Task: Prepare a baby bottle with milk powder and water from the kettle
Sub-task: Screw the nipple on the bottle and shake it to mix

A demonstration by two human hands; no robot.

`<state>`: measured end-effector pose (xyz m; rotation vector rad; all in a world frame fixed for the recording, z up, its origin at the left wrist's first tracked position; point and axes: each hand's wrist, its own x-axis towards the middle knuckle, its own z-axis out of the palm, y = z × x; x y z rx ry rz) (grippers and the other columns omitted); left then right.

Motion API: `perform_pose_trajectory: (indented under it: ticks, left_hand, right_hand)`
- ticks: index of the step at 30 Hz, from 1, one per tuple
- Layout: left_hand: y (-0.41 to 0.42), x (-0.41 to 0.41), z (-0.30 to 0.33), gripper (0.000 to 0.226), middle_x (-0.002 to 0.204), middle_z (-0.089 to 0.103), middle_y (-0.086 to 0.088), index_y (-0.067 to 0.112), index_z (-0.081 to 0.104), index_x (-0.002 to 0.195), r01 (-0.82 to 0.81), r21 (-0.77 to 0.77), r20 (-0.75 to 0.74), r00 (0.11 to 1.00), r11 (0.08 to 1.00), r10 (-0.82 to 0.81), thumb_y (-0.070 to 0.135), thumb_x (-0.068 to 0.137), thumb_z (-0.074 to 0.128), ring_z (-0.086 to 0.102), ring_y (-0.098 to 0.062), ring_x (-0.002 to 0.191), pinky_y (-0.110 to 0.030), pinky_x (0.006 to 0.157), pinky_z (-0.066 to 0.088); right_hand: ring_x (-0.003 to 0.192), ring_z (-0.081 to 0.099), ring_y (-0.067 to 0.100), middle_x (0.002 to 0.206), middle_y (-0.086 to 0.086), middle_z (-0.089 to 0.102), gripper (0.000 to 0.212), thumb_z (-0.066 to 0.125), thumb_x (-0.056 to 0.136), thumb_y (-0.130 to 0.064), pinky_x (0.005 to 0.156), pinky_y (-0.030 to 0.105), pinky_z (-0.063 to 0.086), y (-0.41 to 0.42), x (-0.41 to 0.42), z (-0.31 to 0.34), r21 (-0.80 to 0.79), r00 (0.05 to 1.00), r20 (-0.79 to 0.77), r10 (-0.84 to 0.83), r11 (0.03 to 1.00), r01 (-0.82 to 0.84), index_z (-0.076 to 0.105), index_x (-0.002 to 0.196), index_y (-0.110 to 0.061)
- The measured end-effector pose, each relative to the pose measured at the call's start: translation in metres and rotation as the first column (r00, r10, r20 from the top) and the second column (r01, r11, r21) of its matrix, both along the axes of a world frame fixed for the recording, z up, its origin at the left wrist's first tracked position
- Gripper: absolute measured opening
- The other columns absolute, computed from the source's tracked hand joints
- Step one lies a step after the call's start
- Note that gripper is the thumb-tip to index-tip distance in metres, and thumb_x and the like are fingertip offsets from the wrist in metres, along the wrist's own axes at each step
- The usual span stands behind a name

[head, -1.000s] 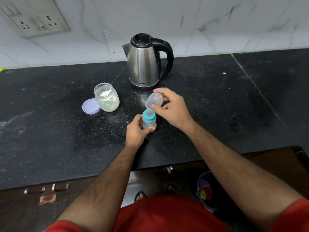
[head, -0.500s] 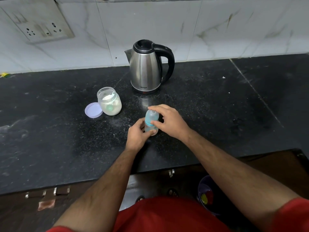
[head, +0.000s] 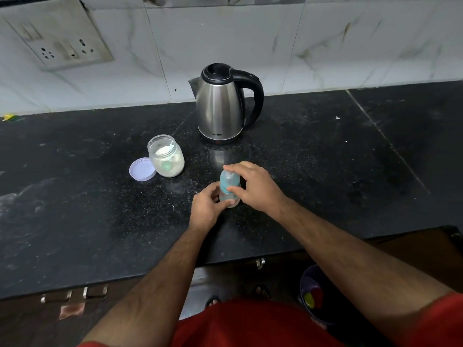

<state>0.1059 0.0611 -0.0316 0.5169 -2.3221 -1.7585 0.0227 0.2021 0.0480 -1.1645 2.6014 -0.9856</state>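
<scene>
A small baby bottle (head: 228, 194) with a teal collar stands upright on the black counter (head: 313, 171). Its clear dome cap (head: 228, 177) sits over the top. My left hand (head: 208, 205) grips the bottle's lower body. My right hand (head: 255, 187) holds the cap and collar from the right, fingers curled round them. Behind the bottle stands a steel kettle (head: 220, 106) with a black lid and handle. To the left is an open jar of milk powder (head: 166, 159) with a scoop inside, and its lilac lid (head: 142, 169) lies beside it.
A tiled wall with a socket plate (head: 57, 46) rises behind the counter. White powder is dusted on the counter near the jar. Below the front edge are drawer handles (head: 75, 294) and a dark bucket (head: 315, 296) on the floor.
My right hand brought the clear cap down from above the bottle onto its top. The left hand kept hold of the bottle. The camera tilted slightly upward.
</scene>
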Motion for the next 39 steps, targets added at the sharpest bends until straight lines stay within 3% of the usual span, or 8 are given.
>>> perform_pose_trajectory:
  ticks: [8,12,17,24,31,36,39]
  left_hand:
    - [-0.001,0.000,0.005,0.052,0.103,0.073,0.011,0.016,0.066,0.121,0.024,-0.021,0.019,1.000,0.999,-0.023,0.012,0.073,0.086,0.069,0.001,0.095,-0.017,0.089,0.053]
    - [-0.003,0.002,0.005,0.054,0.105,0.073,0.012,0.020,0.065,0.122,0.039,-0.048,0.037,0.999,0.998,-0.037,0.014,0.073,0.086,0.068,0.002,0.097,-0.020,0.091,0.053]
    - [-0.006,0.004,0.007,0.065,0.123,0.069,0.003,0.016,0.057,0.135,0.040,-0.032,0.061,0.997,0.999,-0.038,0.004,0.076,0.081,0.065,-0.005,0.113,-0.030,0.102,0.050]
    - [-0.015,0.017,0.008,0.060,0.131,0.065,0.000,0.013,0.058,0.135,-0.007,-0.081,0.085,0.996,0.997,0.014,0.009,0.079,0.081,0.060,-0.009,0.120,-0.028,0.103,0.049]
    - [-0.020,0.041,0.006,0.042,0.125,0.069,-0.001,0.015,0.066,0.127,-0.030,-0.245,0.055,0.997,0.969,0.045,0.020,0.086,0.075,0.064,-0.011,0.114,-0.029,0.103,0.049]
    - [-0.022,0.059,0.003,0.035,0.124,0.069,-0.001,0.013,0.068,0.123,-0.017,-0.446,0.040,0.998,0.895,0.039,0.024,0.089,0.071,0.062,-0.013,0.116,0.001,0.096,0.029]
    - [-0.024,0.065,-0.001,0.037,0.131,0.065,-0.003,0.013,0.067,0.125,0.019,-0.526,0.056,0.998,0.850,0.013,0.026,0.091,0.069,0.058,-0.016,0.124,-0.013,0.104,0.032]
  right_hand:
    - [0.115,0.056,0.020,0.124,0.002,0.059,0.054,0.074,0.083,-0.019,0.100,0.038,0.046,-0.001,-0.001,0.007,0.093,1.000,-0.004,0.005,0.996,-0.005,0.056,0.134,-0.021]
    - [0.120,0.053,0.019,0.131,0.000,0.056,0.065,0.073,0.081,-0.014,0.102,0.038,0.045,0.000,0.000,0.005,0.111,1.000,0.026,-0.007,0.994,0.004,0.048,0.140,-0.026]
    - [0.124,0.055,0.013,0.136,-0.001,0.058,0.083,0.070,0.081,-0.010,0.104,0.034,0.045,0.007,0.002,-0.008,0.020,0.969,0.215,-0.119,0.993,0.117,0.030,0.151,-0.030]
    - [0.123,0.056,0.014,0.138,0.001,0.057,0.084,0.076,0.079,-0.011,0.098,0.030,0.046,0.006,0.003,-0.030,-0.021,0.893,0.410,-0.187,0.977,0.214,0.034,0.149,-0.028]
    - [0.115,0.057,0.009,0.127,-0.010,0.060,0.079,0.083,0.071,-0.020,0.093,0.028,0.046,-0.005,0.010,-0.039,-0.066,0.905,0.403,-0.137,0.982,0.178,0.044,0.139,-0.030]
    - [0.107,0.057,0.007,0.118,-0.009,0.063,0.062,0.082,0.075,-0.025,0.089,0.025,0.043,-0.008,0.013,-0.045,-0.063,0.914,0.354,-0.196,0.971,0.232,0.052,0.129,-0.023]
    - [0.106,0.058,0.008,0.116,-0.009,0.063,0.059,0.083,0.075,-0.026,0.088,0.024,0.044,-0.007,0.014,-0.045,-0.071,0.917,0.348,-0.195,0.970,0.233,0.054,0.125,-0.021]
